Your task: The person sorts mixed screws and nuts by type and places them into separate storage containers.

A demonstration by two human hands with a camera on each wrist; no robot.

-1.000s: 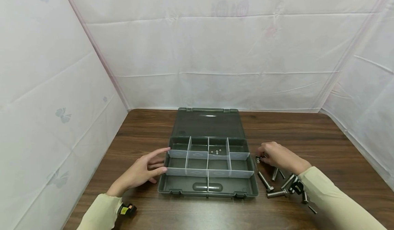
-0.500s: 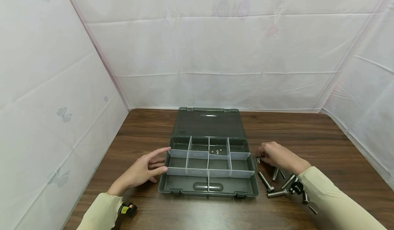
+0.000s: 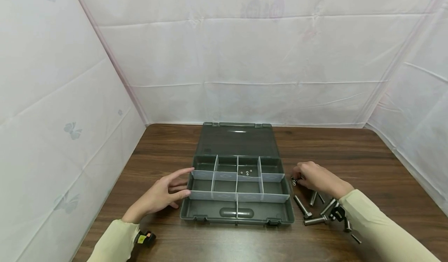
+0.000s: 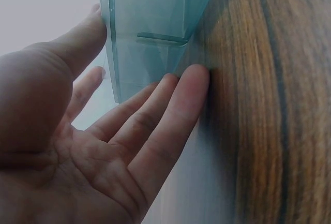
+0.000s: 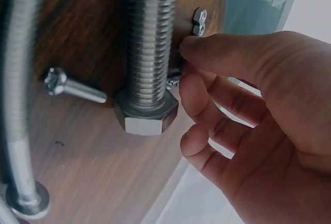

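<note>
Hardly anything has shifted over the last second: both hands sit where they were, only the right fingertips have nudged a touch at the small parts.

Far left, the left hand point(image 3: 159, 196) lies on the wooden table point(image 3: 164, 149) against the left wall of the organizer box point(image 3: 237, 212). Its fingers are straight and spread, thumb up on the rim, fingertips point(image 4: 194, 79) pressed to the box's side; it has hold of nothing.

Centre stage, the box stands open, lid point(image 3: 237, 139) laid flat on the far side, white dividers cutting it into two rows of compartments. A few tiny nuts point(image 3: 246, 173) rest in the far row, third compartment from the left.

Just right of the box, the right hand point(image 3: 316, 178) is down on the table, fingers curled, thumb and forefinger closing on a small screw point(image 5: 173, 81) beside a pair of small nuts point(image 5: 199, 21). Whether the screw is actually lifted I cannot tell; the pinch looks to be on it.

Nearer and further right, a scatter of large bolts point(image 3: 302, 207) lies loose on the wood under the wrist, one big threaded bolt point(image 5: 150, 58) right beside the fingers, a slimmer bolt point(image 5: 72, 87) apart from it.
</note>
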